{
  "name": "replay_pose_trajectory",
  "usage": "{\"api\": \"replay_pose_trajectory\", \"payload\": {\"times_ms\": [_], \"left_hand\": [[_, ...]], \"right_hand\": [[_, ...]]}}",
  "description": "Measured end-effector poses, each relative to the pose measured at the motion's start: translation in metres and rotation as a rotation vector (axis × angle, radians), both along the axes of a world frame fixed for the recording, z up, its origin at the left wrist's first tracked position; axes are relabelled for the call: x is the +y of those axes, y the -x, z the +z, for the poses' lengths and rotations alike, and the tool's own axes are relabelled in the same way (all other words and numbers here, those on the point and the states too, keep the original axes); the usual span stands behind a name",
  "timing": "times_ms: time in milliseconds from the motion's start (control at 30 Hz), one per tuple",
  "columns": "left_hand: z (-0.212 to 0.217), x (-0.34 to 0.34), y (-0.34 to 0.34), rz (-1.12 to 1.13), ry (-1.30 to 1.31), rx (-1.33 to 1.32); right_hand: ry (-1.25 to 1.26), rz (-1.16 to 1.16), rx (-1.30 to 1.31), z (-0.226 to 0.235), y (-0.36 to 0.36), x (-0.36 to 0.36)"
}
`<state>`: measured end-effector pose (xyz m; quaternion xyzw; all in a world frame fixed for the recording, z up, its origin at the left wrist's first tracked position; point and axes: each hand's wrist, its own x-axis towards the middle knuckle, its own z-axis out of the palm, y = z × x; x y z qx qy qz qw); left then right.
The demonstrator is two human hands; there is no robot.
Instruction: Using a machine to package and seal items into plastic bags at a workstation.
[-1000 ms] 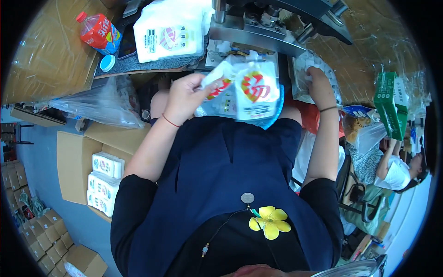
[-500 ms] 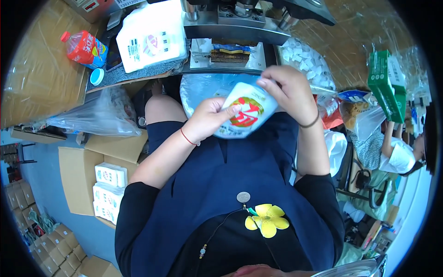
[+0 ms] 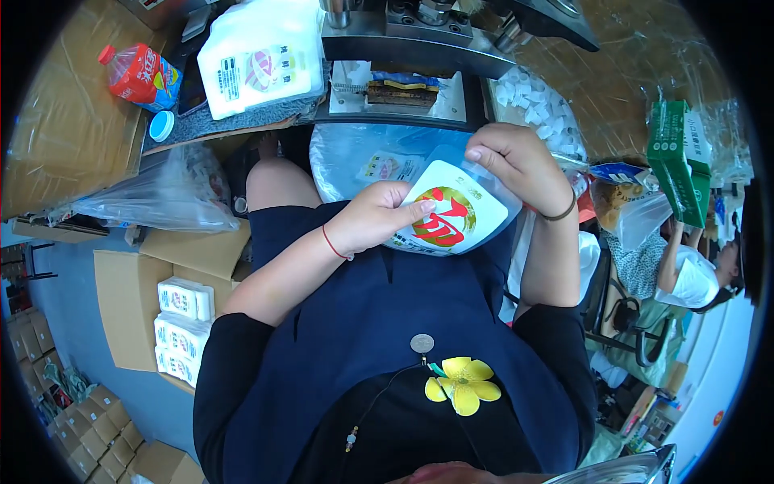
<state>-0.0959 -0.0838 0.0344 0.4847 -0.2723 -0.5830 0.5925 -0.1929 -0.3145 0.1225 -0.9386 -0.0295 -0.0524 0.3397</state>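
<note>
A flat plastic pouch (image 3: 476, 211), white with clear edges and a red and gold print, is held tilted above my lap. My left hand (image 3: 375, 214) is closed on its left side, thumb lying on the printed face. At the upper right corner, my right hand (image 3: 520, 165) pinches the pouch between thumb and fingers. Behind it, a bluish clear plastic bag (image 3: 334, 157) hangs open below the bench edge, with a printed white pouch (image 3: 385, 167) inside.
A metal press (image 3: 407, 48) stands ahead, with a stack of white pouches (image 3: 258, 68) to its left. Nearby are a red drink bottle (image 3: 141, 79) and blue cap (image 3: 162, 125). White scraps (image 3: 532, 105) fill a bag at right. An open carton (image 3: 125, 310) sits lower left; another person (image 3: 693, 274) sits far right.
The pouch has moved slightly right and tilted, with both hands still on it. My right hand has shifted a little right and down. The printed pouch in the bag below shows more clearly.
</note>
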Motion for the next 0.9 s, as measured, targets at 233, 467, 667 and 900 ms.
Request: {"api": "replay_pose_trajectory", "payload": {"times_ms": [233,467,667,900], "left_hand": [[-0.010,-0.001,-0.002,0.028,-0.035,-0.081],[-0.006,-0.007,0.004,-0.015,-0.032,0.042],[-0.006,-0.005,0.004,-0.011,-0.067,-0.072],[-0.003,-0.006,0.001,-0.012,-0.103,-0.184]], "right_hand": [[-0.255,-0.313,-0.074,0.008,0.004,0.013],[0.156,-0.036,-0.172,0.011,0.004,0.001],[0.135,-0.214,0.036,0.019,0.013,0.010],[0.020,-0.310,0.028,0.018,0.006,0.020]]}}
